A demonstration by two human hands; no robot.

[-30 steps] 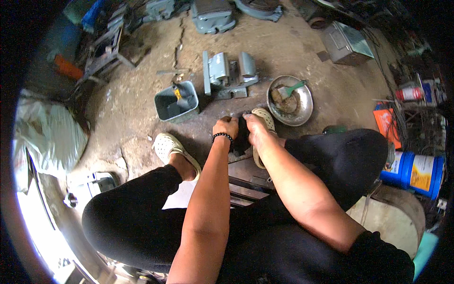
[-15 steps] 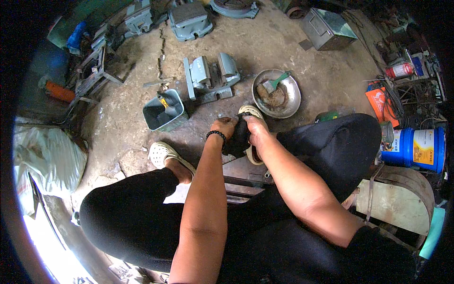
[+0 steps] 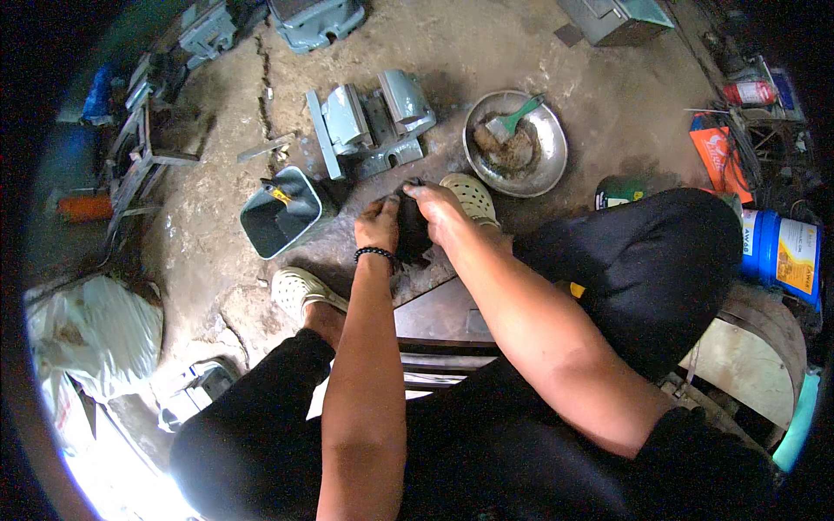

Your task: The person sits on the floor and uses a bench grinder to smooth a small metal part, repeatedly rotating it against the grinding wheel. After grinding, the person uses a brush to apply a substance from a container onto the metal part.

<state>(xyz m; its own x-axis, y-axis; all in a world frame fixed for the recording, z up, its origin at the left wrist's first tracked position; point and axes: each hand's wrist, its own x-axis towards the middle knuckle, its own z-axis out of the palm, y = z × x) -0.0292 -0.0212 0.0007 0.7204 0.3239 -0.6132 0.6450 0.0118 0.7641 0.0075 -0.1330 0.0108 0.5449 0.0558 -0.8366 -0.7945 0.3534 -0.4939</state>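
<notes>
A black rag (image 3: 414, 227) hangs between my two hands, low in front of me. My left hand (image 3: 377, 224), with a beaded bracelet at its wrist, is closed on its left edge. The fingers of my right hand (image 3: 434, 211) pinch its upper right edge. Just beyond lies a grey-blue vise body (image 3: 382, 130) on the floor. Left of my hands stands a grey square tub (image 3: 304, 227) with a yellow-handled brush (image 3: 278, 194) inside. To the right is a round metal bowl (image 3: 547, 165), holding a green-handled paintbrush (image 3: 521, 115) and brown residue.
My feet in cream clogs (image 3: 300, 291) flank the rag. Other grey-blue castings (image 3: 317, 22) lie at the back, with a metal box (image 3: 618, 22) at far right. Blue buckets (image 3: 777, 247) stand right; a white plastic sack (image 3: 100, 334) sits left.
My hands and the rag have shifted slightly left, and the hands are a little farther apart. The view has tilted, so the floor things appear higher. My legs have spread wider.
</notes>
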